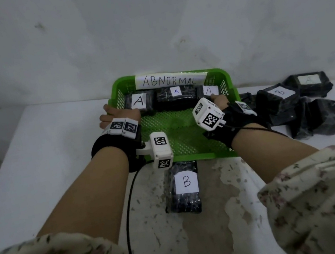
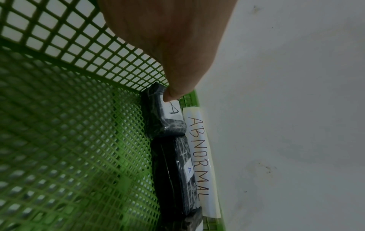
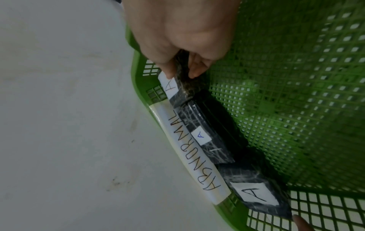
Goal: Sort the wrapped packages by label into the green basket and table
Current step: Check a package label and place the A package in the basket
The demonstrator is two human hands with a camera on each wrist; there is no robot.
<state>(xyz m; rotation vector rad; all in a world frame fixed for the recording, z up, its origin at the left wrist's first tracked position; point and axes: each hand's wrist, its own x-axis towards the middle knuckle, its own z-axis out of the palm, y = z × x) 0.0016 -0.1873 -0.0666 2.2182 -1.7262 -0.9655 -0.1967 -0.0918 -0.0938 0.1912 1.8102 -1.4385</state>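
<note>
The green basket [image 1: 186, 138] carries an "ABNORMAL" sign and holds three black wrapped packages along its far wall. The left A package [image 1: 140, 103] [image 2: 164, 120] lies in the far left corner. My left hand [image 1: 114, 115] straddles the basket's left wall, fingers outside it. Its thumb [image 2: 173, 91] is inside and touches that package's end. The middle A package [image 1: 177, 96] [image 3: 205, 136] is untouched. My right hand [image 1: 218, 98] [image 3: 181, 73] pinches the right A package [image 1: 208, 90] [image 3: 177, 92] between thumb and finger. A B package [image 1: 184, 187] lies on the table in front of the basket.
A pile of black wrapped packages [image 1: 292, 104], one showing B and one showing A, lies on the table right of the basket. A grey wall stands close behind. A black cable [image 1: 128, 201] runs from my left wrist. The white table [image 1: 44, 159] stretches left.
</note>
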